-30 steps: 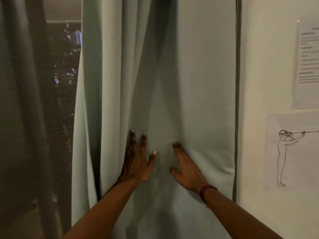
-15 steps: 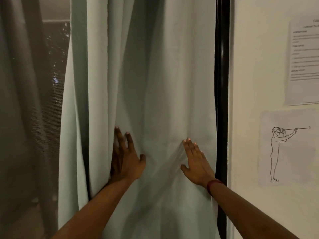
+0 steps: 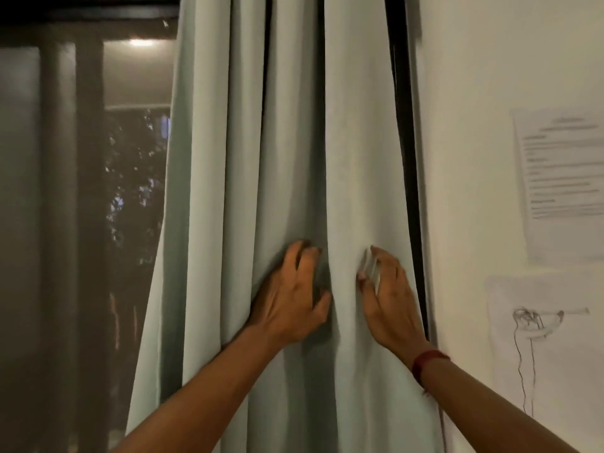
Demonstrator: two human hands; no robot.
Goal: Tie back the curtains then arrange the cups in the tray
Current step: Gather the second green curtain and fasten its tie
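Curtain (image 3: 277, 158) gathered but untied; I see left hand (image 3: 291, 299) and right hand (image 3: 389, 302), fingers spread, pressing folds at 6 o'clock. Cups unseen.

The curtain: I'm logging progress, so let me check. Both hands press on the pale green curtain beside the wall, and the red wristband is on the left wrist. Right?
Not quite. The head view shows the red wristband on the right wrist, not the left. The rest holds: left hand and right hand both press on the pale green curtain beside the wall.
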